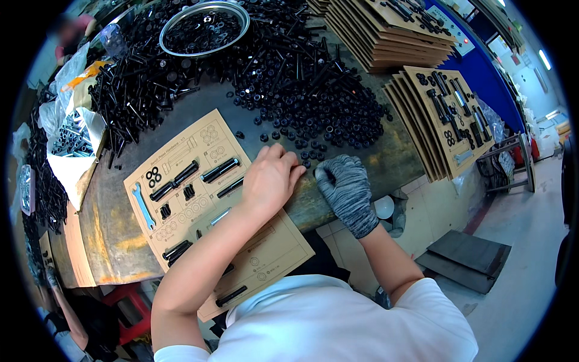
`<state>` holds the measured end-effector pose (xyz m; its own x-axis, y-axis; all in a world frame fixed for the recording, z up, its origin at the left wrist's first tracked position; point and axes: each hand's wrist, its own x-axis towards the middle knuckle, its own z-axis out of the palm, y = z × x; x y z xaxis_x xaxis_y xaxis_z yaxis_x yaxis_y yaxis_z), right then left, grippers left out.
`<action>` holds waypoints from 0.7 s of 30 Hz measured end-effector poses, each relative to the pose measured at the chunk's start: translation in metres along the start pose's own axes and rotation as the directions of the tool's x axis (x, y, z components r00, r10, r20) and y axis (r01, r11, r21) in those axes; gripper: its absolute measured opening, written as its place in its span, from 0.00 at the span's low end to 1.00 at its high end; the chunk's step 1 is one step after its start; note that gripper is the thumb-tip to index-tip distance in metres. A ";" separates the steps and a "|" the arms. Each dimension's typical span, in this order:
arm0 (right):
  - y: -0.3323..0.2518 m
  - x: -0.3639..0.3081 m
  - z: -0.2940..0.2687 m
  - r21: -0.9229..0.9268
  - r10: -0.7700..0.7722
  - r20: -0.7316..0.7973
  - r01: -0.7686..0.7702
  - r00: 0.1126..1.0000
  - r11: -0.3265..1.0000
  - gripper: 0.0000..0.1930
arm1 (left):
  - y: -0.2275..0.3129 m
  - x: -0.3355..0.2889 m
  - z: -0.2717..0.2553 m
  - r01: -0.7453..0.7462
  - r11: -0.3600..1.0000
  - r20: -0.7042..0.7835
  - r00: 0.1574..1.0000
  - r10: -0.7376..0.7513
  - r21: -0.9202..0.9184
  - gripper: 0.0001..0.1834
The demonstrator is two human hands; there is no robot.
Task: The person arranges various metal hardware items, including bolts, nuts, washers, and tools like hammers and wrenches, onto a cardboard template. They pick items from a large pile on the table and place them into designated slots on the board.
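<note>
My bare left hand (pixel 271 180) reaches over the right edge of a printed cardboard sheet (pixel 256 238), its fingers bent together just short of loose black nuts (pixel 310 154). Whatever those fingers hold is hidden. On the sheet lie a blue open-end wrench (pixel 143 206), black rings (pixel 154 176), long black bolts (pixel 175 181) and small black screws (pixel 190 192). My forearm covers part of the sheet. Beside the nuts, at the table's front edge, my right hand (pixel 347 190) wears a grey knitted glove and is closed; its contents do not show.
A heap of black bolts and nuts (pixel 325 102) spreads across the far table, with a metal bowl (pixel 241 37) of washers on it. Filled cardboard sheets (pixel 416 130) lean in stacks at right. A white bag (pixel 72 169) of silvery fasteners stands left. Other people are at the left.
</note>
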<state>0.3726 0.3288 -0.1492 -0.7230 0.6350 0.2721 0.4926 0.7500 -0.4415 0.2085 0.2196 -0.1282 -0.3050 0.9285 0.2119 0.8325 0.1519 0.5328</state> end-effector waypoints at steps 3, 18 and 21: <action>-0.003 0.008 -0.017 0.307 0.236 0.093 -0.254 0.967 0.917 0.09 | 0.003 0.005 0.000 0.063 0.998 -0.009 0.998 -0.063 -0.022 0.13; 0.017 0.032 -0.015 0.228 -0.194 0.114 0.164 0.974 0.960 0.12 | 0.004 0.012 0.009 -0.023 0.997 0.004 1.000 0.023 -0.079 0.20; 0.019 0.039 -0.017 0.227 -0.122 0.136 0.089 0.983 0.970 0.10 | 0.006 0.017 0.014 -0.035 0.996 0.051 0.998 0.040 -0.085 0.19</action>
<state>0.3619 0.3713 -0.1324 -0.8369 0.5077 0.2048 0.3035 0.7416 -0.5982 0.2148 0.2407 -0.1326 -0.2481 0.9497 0.1911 0.8006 0.0899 0.5924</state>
